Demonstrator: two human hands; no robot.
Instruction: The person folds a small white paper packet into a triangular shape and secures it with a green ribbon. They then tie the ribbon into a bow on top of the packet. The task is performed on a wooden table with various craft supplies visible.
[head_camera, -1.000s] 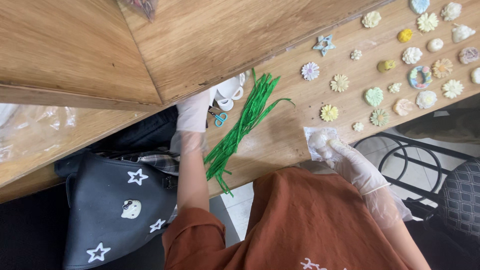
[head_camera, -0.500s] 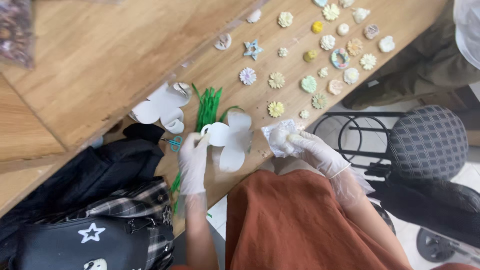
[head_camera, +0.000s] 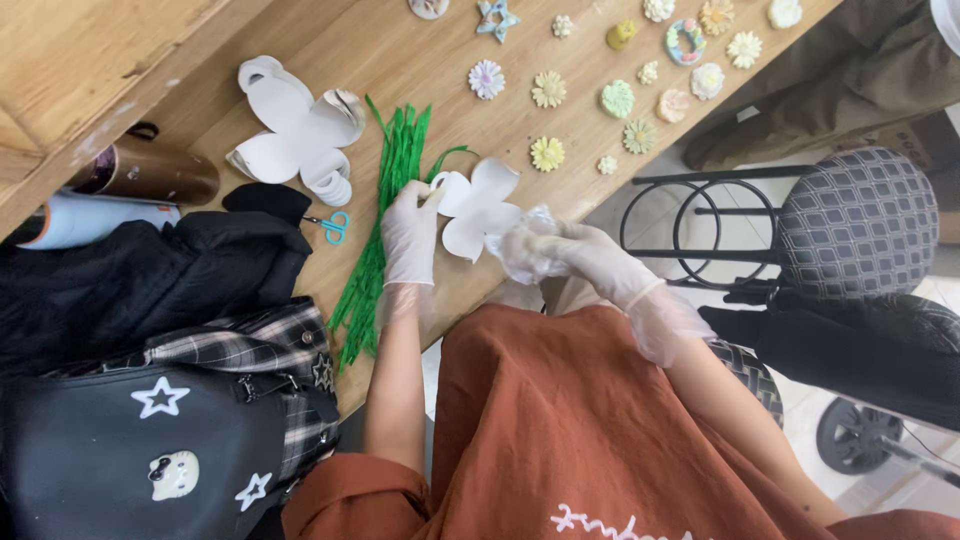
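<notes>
Left hand (head_camera: 410, 232) pinches white paper flower (head_camera: 478, 205) over table (head_camera: 420, 60); right hand (head_camera: 585, 255) fingers closed on clear wrap (head_camera: 520, 250).

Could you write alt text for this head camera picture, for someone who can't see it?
Seen from above, a person in white gloves holds a white flower-shaped paper cutout at a wooden table, left hand on one petal, right hand gripping crumpled clear plastic. Beside them lie green strips, more white cutouts, small blue scissors and rows of little pastel flowers.
</notes>
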